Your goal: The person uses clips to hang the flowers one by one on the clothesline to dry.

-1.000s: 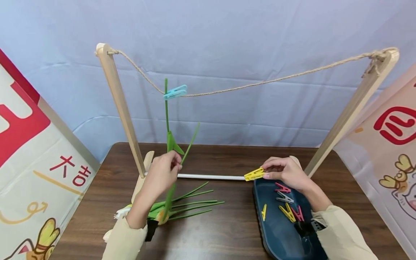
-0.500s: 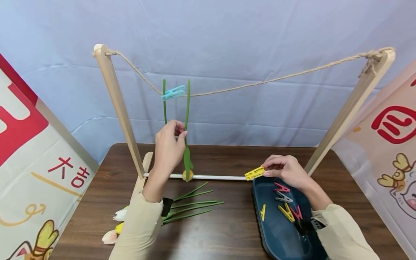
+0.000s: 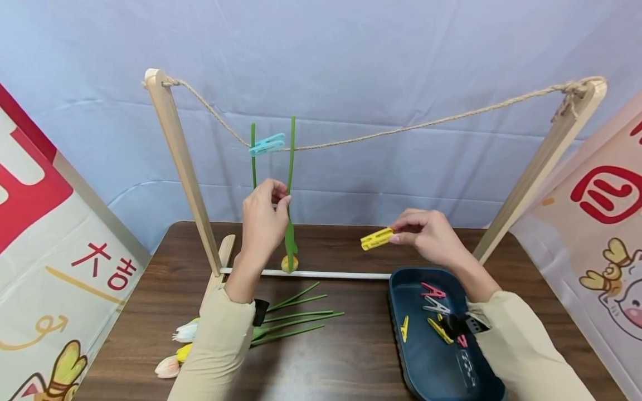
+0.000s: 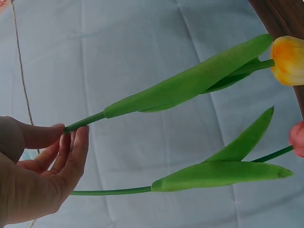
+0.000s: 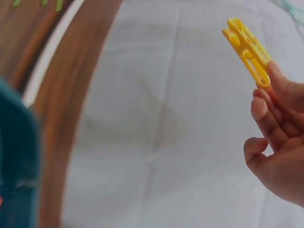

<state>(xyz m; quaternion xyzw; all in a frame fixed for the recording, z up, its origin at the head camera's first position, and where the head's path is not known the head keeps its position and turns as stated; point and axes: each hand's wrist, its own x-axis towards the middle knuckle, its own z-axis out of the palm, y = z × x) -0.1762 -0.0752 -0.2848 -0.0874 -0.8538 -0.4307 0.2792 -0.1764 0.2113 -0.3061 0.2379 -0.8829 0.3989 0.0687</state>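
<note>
My left hand (image 3: 264, 218) pinches the green stem of a yellow tulip (image 4: 288, 61) that hangs bloom down. Its stem end rises past the rope (image 3: 361, 139), just right of a blue clothespin (image 3: 267, 144). That clothespin grips the rope and the stem of another tulip, whose pink bloom (image 4: 298, 138) shows in the left wrist view; in the head view my hand hides most of it. My right hand (image 3: 426, 234) holds a yellow clothespin (image 3: 377, 239) between thumb and fingers, above the table and beyond the tray.
A dark blue tray (image 3: 396, 334) holds several clothespins. More tulips (image 3: 168, 366) lie at the left, partly under my left sleeve. Wooden posts (image 3: 185, 167) carry the rope at both ends, and a white rod (image 3: 341, 275) runs low between them.
My left hand has lifted the yellow tulip up to the rope, its stem now upright beside the blue clothespin. My right hand has risen from the tray and moved left with the yellow clothespin.
</note>
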